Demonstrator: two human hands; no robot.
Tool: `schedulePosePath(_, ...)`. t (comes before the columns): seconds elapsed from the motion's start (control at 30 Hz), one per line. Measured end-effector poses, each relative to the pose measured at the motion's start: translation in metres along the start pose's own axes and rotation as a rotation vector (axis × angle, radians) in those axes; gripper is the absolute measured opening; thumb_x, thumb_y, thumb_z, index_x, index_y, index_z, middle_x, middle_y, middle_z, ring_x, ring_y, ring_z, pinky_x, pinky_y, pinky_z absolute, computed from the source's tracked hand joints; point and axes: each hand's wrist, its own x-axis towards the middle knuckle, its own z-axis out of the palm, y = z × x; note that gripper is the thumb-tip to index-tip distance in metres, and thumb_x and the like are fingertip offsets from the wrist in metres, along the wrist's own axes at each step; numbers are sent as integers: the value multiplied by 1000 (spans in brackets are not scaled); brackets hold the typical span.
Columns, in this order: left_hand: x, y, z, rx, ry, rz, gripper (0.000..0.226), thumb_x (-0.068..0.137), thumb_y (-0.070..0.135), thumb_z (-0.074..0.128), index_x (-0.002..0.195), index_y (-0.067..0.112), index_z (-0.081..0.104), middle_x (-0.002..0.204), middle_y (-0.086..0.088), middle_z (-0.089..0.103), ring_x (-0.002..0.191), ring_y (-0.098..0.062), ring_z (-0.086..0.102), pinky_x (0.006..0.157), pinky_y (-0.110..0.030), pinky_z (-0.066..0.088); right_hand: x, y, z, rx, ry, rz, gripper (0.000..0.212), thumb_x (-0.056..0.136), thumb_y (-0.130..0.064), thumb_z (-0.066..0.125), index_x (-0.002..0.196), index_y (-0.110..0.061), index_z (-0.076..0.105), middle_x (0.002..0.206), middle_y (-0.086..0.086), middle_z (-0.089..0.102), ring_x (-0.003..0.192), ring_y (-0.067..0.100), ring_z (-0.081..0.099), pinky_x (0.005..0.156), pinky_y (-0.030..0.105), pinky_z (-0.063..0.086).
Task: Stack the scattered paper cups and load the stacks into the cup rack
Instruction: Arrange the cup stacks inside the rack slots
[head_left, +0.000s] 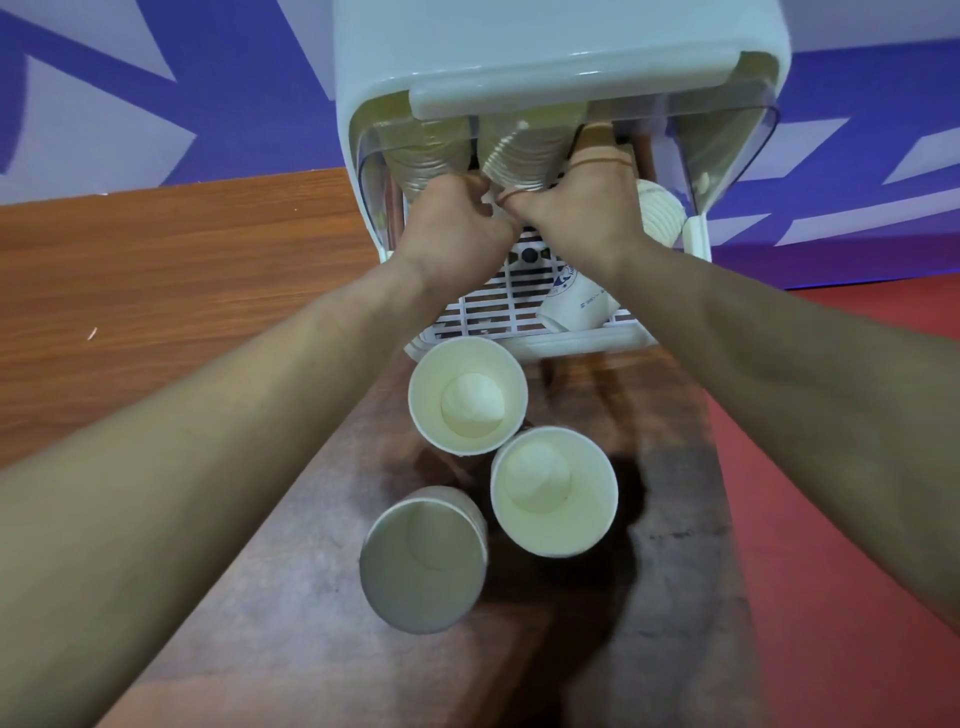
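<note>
— Fingers first: curled, clamped from both sides on the lower end of the middle stack, upper centre of the frame. Left hand at the stack's left edge, right hand at its right, knuckles nearly touching.

— And the big piece?

— White cup rack with its clear cover raised, filling the top centre, set on the far end of the wooden table. Both hands well inside its mouth.

— Best way to finish the seating?

— Probably: keep the stack in line with its slot, push along its length, not sideways. Squeeze lightly; paper rims likely to buckle under a hard pinch. Keep clear of the left stack, just beside and already seated. Let go only once the stack sits without sagging. Cannot tell how deep the stack sits; top end hidden under the cover.

— Anything else inside?

— Another ribbed stack lying at the right of the opening, just beside the right wrist. Below, a printed cup tipped on its side on the white grille.

— Left to load?

— Three standing open end up in the lower middle of the frame: upper cup, right cup, lower cup, clustered close. Single cups or stacks, hard to say. Task judged partway done.
</note>
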Motion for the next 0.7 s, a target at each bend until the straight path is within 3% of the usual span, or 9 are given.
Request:
schedulePosePath(0.07, -1, -2, 0, -1, 27, -20, 9, 91, 11, 60, 85, 12, 67, 64, 4, 54, 52, -7, 43, 53, -19, 38, 3, -2, 5, -58, -22, 1, 59, 67, -45, 82, 111, -12, 61, 108, 3, 71, 99, 20, 68, 77, 24, 51)
schedulePosePath(0.13, -2, -2, 0, 2, 47, -37, 11, 89, 15, 62, 87, 8, 70, 68, 2, 56, 61, -13, 48, 62, -27, 43, 5, -1, 7, -91, -14, -7, 57, 71, -43, 82, 113, -12, 60, 112, 4, 70, 103, 20, 67, 77, 22, 47)
schedulePosePath(0.27, -3, -2, -1, 33, 71, -101, 18, 87, 19, 66, 72, 21, 56, 78, -5, 62, 70, -20, 52, 65, -31, 44, 8, -1, 3, -124, -65, 0, 63, 70, -43, 85, 117, -12, 58, 118, 5, 67, 109, 21, 64, 83, 21, 46)
schedulePosePath(0.37, -5, 0, -1, 57, 74, -155, 22, 86, 21, 68, 90, -1, 70, 78, -14, 65, 70, -22, 54, 66, -37, 50, 5, -2, -8, -143, -117, -16, 61, 69, -35, 87, 116, -8, 58, 112, 4, 63, 102, 19, 62, 76, 21, 45)
schedulePosePath(0.43, -8, 3, -2, 84, 37, -179, 24, 87, 18, 70, 94, -5, 71, 78, -16, 66, 69, -23, 56, 68, -40, 53, 1, -2, -18, -163, -125, -19, 57, 71, -30, 86, 115, -6, 58, 108, 5, 61, 99, 20, 61, 70, 23, 43)
schedulePosePath(0.5, -11, 8, -2, 87, -22, -183, 13, 88, 15, 71, 84, 2, 68, 82, -15, 66, 73, -24, 59, 76, -45, 58, -5, 0, -32, -142, -94, -24, 55, 72, -29, 84, 116, -7, 60, 112, 9, 65, 103, 22, 62, 76, 27, 48)
schedulePosePath(0.57, -13, 13, 0, 75, -69, -195, 20, 90, 14, 71, 73, 15, 59, 92, -17, 69, 81, -24, 62, 90, -47, 57, -12, 6, -48, -121, -49, -36, 44, 74, -29, 78, 113, -14, 64, 108, 3, 67, 99, 15, 62, 82, 25, 50)
schedulePosePath(0.63, -14, 17, 2, 77, -125, -189, 23, 92, 16, 69, 73, 19, 57, 95, -17, 69, 85, -22, 61, 95, -39, 57, -23, 14, -64, -117, -45, 10, 29, 80, -25, 72, 107, -18, 67, 96, -1, 65, 92, 11, 59, 78, 24, 47)
schedulePosePath(0.7, -13, 22, 6, 88, -168, -153, 11, 94, 18, 66, 86, 18, 59, 89, -13, 61, 83, -18, 55, 75, -6, 49, -32, 25, -77, -159, -68, 92, 26, 83, -27, 68, 107, -16, 67, 95, 3, 66, 96, 17, 60, 77, 26, 46)
